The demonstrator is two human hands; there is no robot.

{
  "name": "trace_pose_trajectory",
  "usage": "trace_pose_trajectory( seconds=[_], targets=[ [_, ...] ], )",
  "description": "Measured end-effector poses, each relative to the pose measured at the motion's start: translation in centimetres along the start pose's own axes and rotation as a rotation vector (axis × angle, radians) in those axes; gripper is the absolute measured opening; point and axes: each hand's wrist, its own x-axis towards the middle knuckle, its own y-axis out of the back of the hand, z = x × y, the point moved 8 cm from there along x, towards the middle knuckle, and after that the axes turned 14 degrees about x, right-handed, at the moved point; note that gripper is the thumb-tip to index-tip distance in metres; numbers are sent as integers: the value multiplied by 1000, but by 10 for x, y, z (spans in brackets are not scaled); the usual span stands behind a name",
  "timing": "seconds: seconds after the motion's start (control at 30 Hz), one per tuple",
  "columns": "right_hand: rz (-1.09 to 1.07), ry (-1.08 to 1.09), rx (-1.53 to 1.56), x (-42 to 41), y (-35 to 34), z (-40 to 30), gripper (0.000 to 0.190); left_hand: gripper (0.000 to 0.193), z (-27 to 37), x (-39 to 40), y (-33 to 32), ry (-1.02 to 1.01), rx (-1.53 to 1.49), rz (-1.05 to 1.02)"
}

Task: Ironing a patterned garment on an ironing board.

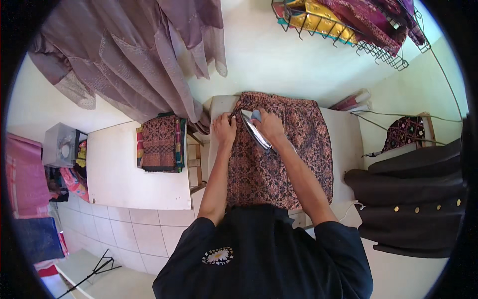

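Note:
A dark garment with a copper-coloured floral pattern (257,175) and a gathered waistband lies spread on a pale padded ironing table (345,134). My right hand (272,126) is closed round the blue handle of a clothes iron (255,130). The iron's shiny metal body rests on the upper left part of the cloth, its tip pointing up and left. My left hand (224,129) lies at the garment's upper left edge, left of the iron's tip, fingers a little apart. Whether its fingertips pinch the cloth is hard to tell.
Folded patterned cloths (160,144) are stacked on a white table (112,168) to the left. Mauve sheer garments (142,56) hang above it. A wire rack (336,33) holds fabrics at the upper right. A dark buttoned garment (410,202) hangs at right, near a cord (399,116).

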Motion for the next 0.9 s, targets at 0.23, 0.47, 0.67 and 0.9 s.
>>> trace_pose_trajectory(
  seconds=[0.23,0.47,0.67,0.9],
  targets=[
    [-9,16,-56,0,2,-14,52,21,0,15,-11,10,-220,28],
    [-80,92,-81,9,-8,-21,51,38,-17,16,-16,97,-488,-70],
    [36,32,-71,13,-3,-9,49,41,3,4,6,61,-237,123],
    [107,140,-85,11,-1,-20,54,41,-12,8,-3,128,-390,78]
  ],
)
